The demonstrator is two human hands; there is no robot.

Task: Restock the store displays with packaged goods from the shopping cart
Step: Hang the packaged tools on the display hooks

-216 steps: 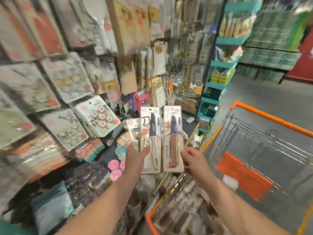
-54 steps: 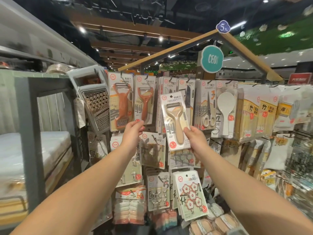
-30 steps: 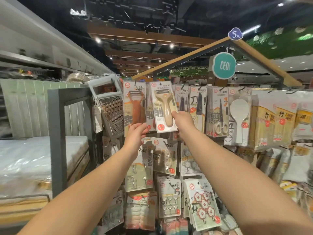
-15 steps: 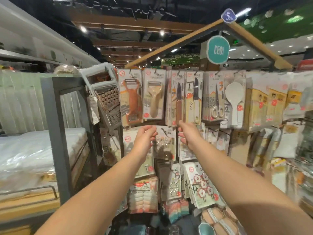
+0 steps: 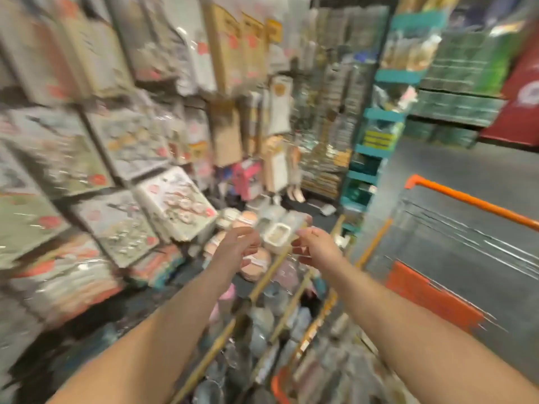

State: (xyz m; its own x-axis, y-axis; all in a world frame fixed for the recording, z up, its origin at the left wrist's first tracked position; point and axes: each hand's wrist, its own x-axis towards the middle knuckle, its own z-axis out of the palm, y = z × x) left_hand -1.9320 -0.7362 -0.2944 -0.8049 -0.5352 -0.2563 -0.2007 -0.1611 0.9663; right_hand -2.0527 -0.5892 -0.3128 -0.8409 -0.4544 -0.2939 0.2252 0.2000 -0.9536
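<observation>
I have a single view, from the camera worn on the person's head, wide-angle, tilted forward and down along both forearms. It faces a wall of hanging packaged goods point(image 5: 140, 147) that fills the left half and sits close. The shopping cart point(image 5: 466, 202) lies low on the right, its orange rim near the lens. Both hands reach out at mid-frame, the left hand point(image 5: 236, 246) and right hand point(image 5: 318, 246) side by side. Teal shelving point(image 5: 376, 118) and grey aisle floor point(image 5: 455, 164) recede beyond. Motion blur smears everything; edges bend outward.
</observation>
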